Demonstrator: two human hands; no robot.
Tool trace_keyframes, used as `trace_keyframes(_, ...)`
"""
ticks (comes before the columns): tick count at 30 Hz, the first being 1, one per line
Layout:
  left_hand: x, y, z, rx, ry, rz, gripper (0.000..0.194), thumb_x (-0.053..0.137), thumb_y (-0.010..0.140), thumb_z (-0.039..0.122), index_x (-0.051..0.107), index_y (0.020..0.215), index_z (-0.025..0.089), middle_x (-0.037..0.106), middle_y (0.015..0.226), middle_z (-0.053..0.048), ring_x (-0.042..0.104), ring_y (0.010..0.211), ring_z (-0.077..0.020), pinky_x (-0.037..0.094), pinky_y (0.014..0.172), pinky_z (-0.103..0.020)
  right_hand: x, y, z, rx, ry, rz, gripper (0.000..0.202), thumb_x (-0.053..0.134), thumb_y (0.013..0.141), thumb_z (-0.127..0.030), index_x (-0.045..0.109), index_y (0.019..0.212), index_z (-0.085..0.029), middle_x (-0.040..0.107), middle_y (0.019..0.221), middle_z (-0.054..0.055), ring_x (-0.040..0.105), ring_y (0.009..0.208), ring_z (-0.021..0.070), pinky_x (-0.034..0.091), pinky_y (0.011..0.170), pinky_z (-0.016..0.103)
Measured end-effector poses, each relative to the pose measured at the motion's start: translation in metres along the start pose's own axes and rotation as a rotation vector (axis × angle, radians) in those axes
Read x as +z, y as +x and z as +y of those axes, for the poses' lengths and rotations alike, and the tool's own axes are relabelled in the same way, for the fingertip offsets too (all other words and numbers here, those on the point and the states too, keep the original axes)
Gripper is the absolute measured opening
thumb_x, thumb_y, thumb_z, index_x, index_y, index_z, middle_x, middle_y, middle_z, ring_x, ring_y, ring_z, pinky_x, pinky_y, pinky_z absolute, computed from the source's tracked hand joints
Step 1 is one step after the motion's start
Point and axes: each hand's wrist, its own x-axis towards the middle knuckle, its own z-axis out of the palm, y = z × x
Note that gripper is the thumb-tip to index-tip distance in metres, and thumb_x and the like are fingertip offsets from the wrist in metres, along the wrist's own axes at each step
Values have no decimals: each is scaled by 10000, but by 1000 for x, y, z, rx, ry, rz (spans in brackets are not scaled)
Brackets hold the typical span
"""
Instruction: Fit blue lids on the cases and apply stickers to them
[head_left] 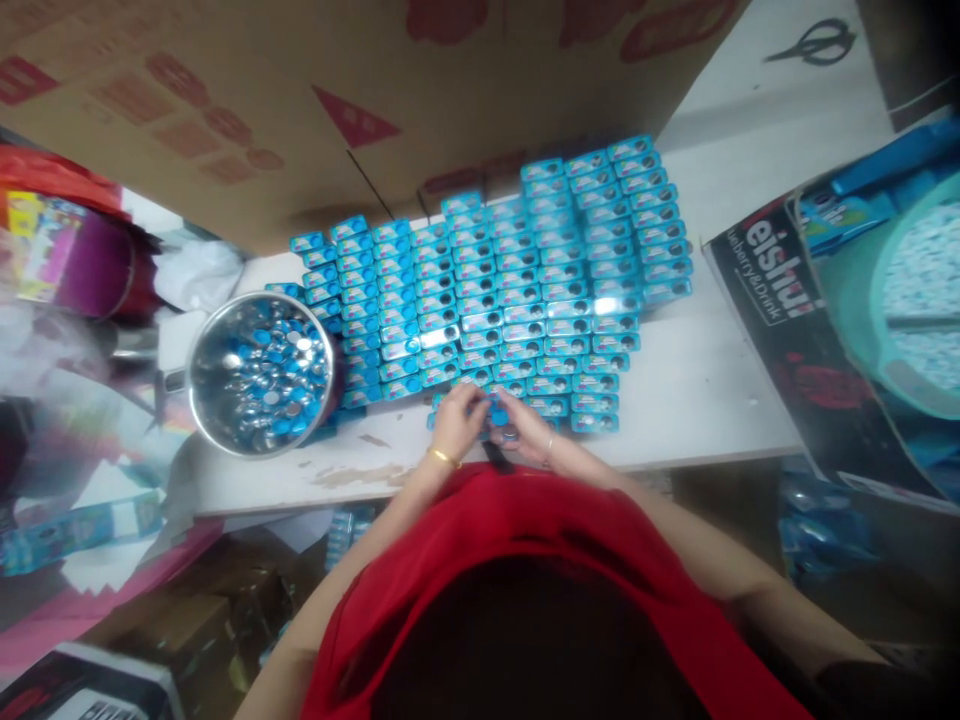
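My left hand (456, 422) and my right hand (526, 428) meet at the table's front edge, fingers bent together. Between their fingertips is a small blue piece (499, 410), blurred and partly covered, so its kind does not show. Just beyond the hands, rows of small flat blue packs (480, 285) lie close together. Many packs show a dark round spot at one end, while those on the left show a blue one. To the left of the packs stands a metal pot (193, 400) holding many small round blue and silver discs (274, 380).
A big cardboard box (285, 110) stands behind the packs. On the right are a black printed carton (772, 330) and a green basin (885, 350) of small pale pieces. Scissors (817, 45) lie far right. A purple container (97, 265) and plastic bags (199, 272) crowd the left.
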Motion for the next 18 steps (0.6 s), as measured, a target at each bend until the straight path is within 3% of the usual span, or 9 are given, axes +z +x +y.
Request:
trace_keyframes(3, -1, 26, -9, -239, 107, 20, 124, 549, 841, 295, 616, 840, 191, 641, 758, -23, 595, 742, -160, 444, 711, -260, -9, 0, -2, -10, 99, 11, 233, 528, 858, -413, 571, 821, -187, 511, 654, -18, 461, 460, 72, 204, 364, 181)
trace_keyframes(6, -1, 56, -11, -360, 284, -80, 168, 601, 798, 353, 645, 812, 192, 688, 809, -67, 641, 810, -216, 457, 718, -294, -16, -2, -6, -46, 103, 20, 184, 582, 833, -359, 616, 868, -182, 532, 707, -9, 477, 487, 68, 229, 375, 181)
trace_keyframes(12, 0, 93, -4, -417, 518, -311, 365, 665, 740, 508, 698, 838, 159, 702, 985, -183, 661, 956, -314, 491, 773, -356, -21, -4, -8, -64, 61, 3, 424, 571, 830, -578, 642, 920, -170, 525, 704, -2, 454, 461, 64, 194, 370, 184)
trace_keyframes(18, -4, 88, 0, -358, 561, -272, 323, 662, 767, 468, 691, 850, 157, 696, 930, -169, 656, 956, -297, 490, 782, -339, -14, 1, -14, -44, 59, 22, 611, 403, 838, -724, 619, 996, -175, 524, 664, -3, 435, 425, 69, 181, 349, 196)
